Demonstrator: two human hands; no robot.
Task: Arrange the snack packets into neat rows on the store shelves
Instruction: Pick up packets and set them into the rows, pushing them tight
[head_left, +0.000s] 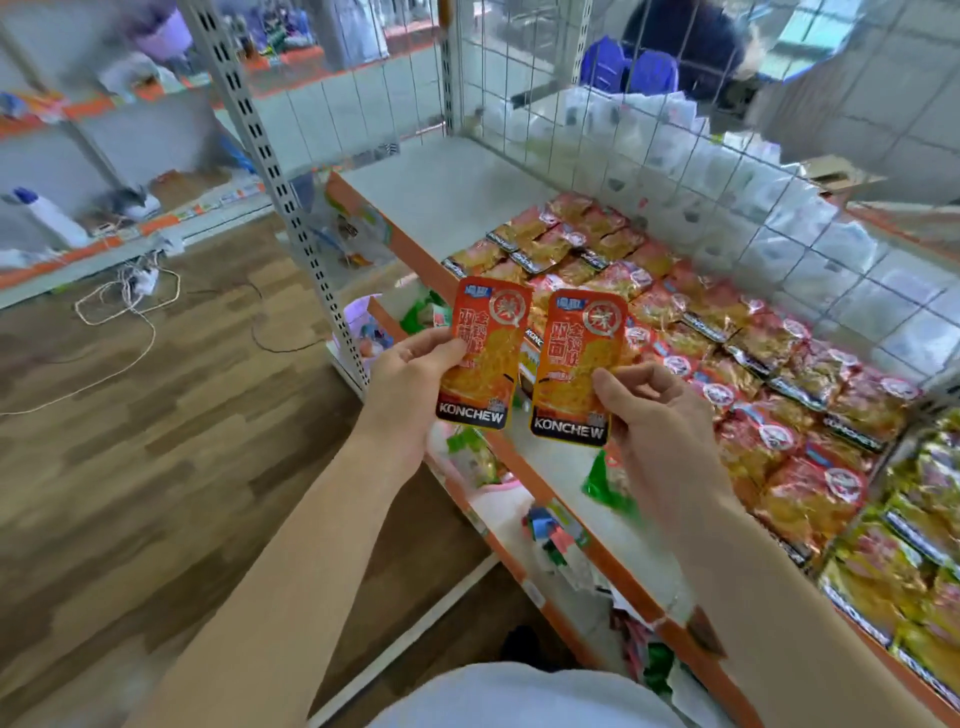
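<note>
Above the front edge of the shelf (441, 192), held up side by side and upright: the left packet (485, 358), orange, pinched at its left edge between thumb and fingers of the left hand (410, 384), and the right packet (576, 364), its match, pinched at its lower right edge by the right hand (654, 410); hands apart, packets just beside each other, not clearly touching. Behind them on the shelf board, the laid rows of red-and-gold packets (727, 332), reaching back toward the wire mesh (623, 130), with bare board to their left. Risky from here, probably: light edge grips on glossy film, so easy to let one slip and drop past the shelf edge into the clutter on the lower shelf (483, 467); easy too to nudge the overlapping rows out of line when setting down, or to lay a packet crooked against its neighbours. Possible as well to mix kinds, given the yellow packets (909, 561) close by on the right. Hard to make out: the fingertips behind both packets, the near strip of the rows masked by hands and packets, the lower-shelf goods too blurred to name, the right end of the shelf cut off by the frame, and the figure (685, 47) beyond the mesh only a dark blur.
</note>
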